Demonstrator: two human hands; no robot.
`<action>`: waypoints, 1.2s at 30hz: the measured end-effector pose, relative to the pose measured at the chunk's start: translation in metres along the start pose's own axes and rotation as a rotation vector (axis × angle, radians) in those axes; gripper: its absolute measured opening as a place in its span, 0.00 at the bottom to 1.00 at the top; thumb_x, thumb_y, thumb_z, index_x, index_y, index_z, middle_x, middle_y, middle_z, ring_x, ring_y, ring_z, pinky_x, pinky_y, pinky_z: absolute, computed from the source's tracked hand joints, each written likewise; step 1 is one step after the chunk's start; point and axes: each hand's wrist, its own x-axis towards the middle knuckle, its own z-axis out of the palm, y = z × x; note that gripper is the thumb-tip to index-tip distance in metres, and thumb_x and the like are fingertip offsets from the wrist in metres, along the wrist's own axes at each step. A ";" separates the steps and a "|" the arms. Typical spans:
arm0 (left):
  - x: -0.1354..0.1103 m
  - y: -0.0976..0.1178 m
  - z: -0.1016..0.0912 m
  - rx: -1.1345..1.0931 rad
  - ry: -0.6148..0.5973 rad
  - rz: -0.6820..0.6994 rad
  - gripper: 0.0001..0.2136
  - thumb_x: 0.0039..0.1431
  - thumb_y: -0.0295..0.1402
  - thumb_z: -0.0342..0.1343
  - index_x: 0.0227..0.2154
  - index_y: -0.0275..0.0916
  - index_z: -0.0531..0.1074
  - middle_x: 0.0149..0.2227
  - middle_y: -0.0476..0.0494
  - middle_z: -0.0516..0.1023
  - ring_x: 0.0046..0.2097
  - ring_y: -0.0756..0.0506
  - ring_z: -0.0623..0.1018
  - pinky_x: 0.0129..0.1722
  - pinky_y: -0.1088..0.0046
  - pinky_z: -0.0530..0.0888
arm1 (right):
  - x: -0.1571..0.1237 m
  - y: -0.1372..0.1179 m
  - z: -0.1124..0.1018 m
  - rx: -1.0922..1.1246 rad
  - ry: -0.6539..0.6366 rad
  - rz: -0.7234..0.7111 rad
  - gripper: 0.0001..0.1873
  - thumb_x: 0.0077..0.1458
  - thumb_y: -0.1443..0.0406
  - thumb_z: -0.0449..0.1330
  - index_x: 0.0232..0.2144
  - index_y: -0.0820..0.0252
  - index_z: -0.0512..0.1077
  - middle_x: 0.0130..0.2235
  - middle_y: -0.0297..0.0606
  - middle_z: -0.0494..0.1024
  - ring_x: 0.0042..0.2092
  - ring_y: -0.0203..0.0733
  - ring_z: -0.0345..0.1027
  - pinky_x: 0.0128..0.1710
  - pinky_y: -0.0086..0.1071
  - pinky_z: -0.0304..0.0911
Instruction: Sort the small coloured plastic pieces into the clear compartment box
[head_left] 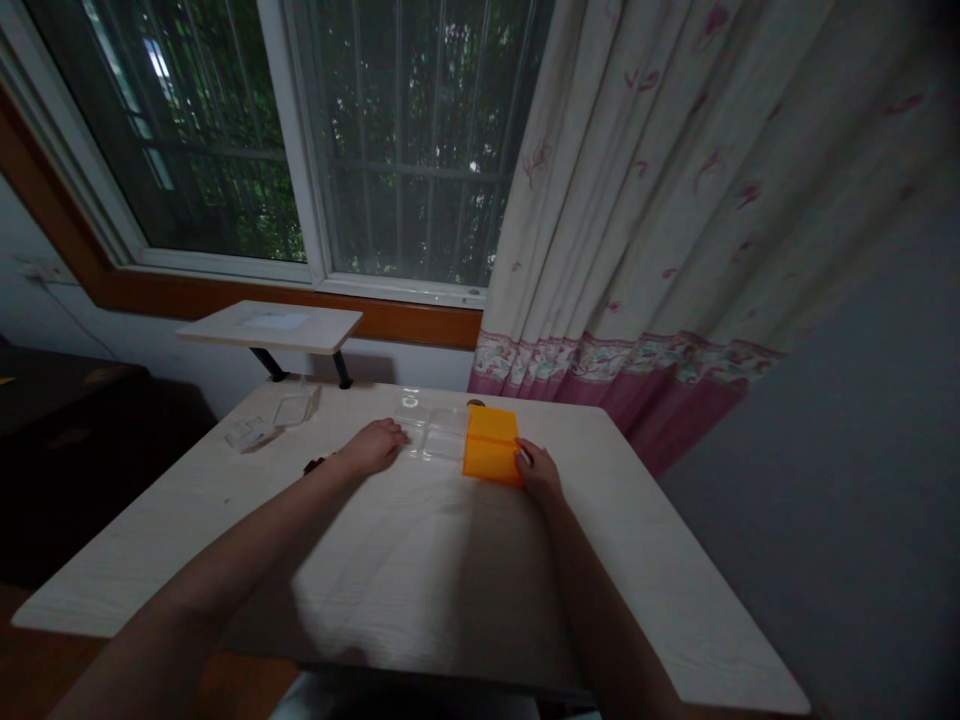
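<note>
An orange box (491,443) lies on the pale wooden table (420,570). My right hand (538,472) rests at its near right corner, fingers curled against its edge. Left of the box lie clear plastic trays (435,430). My left hand (373,445) is closed loosely, its fingers touching the left edge of those trays. Whether either hand truly grips is hard to make out in the dim light.
Two more clear plastic cases (274,420) lie at the table's far left. A small raised shelf (274,327) stands behind the table under the window. A flowered curtain (675,220) hangs at the right. A dark cabinet (67,440) is at the left.
</note>
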 end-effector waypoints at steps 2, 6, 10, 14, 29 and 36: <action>0.001 0.009 0.003 -0.005 -0.001 0.020 0.20 0.56 0.26 0.51 0.52 0.42 0.71 0.44 0.40 0.76 0.48 0.42 0.72 0.51 0.65 0.68 | 0.000 0.000 0.000 0.000 -0.007 0.003 0.22 0.59 0.61 0.50 0.53 0.59 0.71 0.56 0.42 0.74 0.57 0.46 0.67 0.67 0.50 0.44; 0.005 0.028 0.014 -0.054 0.015 0.025 0.25 0.57 0.26 0.50 0.59 0.43 0.63 0.47 0.39 0.72 0.51 0.41 0.69 0.52 0.64 0.67 | 0.000 0.000 0.000 0.025 -0.011 0.002 0.23 0.59 0.61 0.49 0.53 0.61 0.71 0.56 0.44 0.74 0.58 0.47 0.66 0.67 0.51 0.44; 0.007 0.046 0.029 -0.086 0.051 -0.015 0.19 0.58 0.24 0.48 0.52 0.43 0.70 0.44 0.39 0.71 0.49 0.41 0.68 0.52 0.62 0.67 | 0.001 0.003 -0.001 0.057 0.003 0.009 0.23 0.59 0.60 0.50 0.53 0.60 0.72 0.55 0.43 0.74 0.57 0.47 0.67 0.67 0.52 0.45; 0.003 0.059 0.039 -0.115 0.104 -0.066 0.17 0.58 0.23 0.48 0.49 0.41 0.71 0.43 0.39 0.70 0.49 0.41 0.68 0.52 0.61 0.67 | 0.002 0.009 -0.001 0.121 0.043 0.030 0.23 0.57 0.60 0.51 0.52 0.60 0.73 0.53 0.42 0.76 0.55 0.47 0.69 0.64 0.46 0.54; -0.019 0.049 -0.004 0.014 0.212 -0.125 0.12 0.65 0.36 0.48 0.47 0.42 0.71 0.44 0.41 0.71 0.49 0.41 0.69 0.51 0.64 0.66 | 0.002 0.021 -0.007 0.115 -0.007 -0.012 0.25 0.54 0.62 0.51 0.53 0.62 0.72 0.54 0.44 0.75 0.55 0.46 0.69 0.60 0.42 0.61; -0.079 -0.066 -0.051 0.307 0.377 -0.683 0.14 0.64 0.33 0.47 0.49 0.35 0.67 0.49 0.35 0.69 0.53 0.37 0.64 0.54 0.59 0.63 | 0.001 0.018 -0.006 0.111 0.008 -0.013 0.25 0.55 0.62 0.50 0.53 0.63 0.72 0.53 0.45 0.75 0.55 0.46 0.69 0.60 0.41 0.61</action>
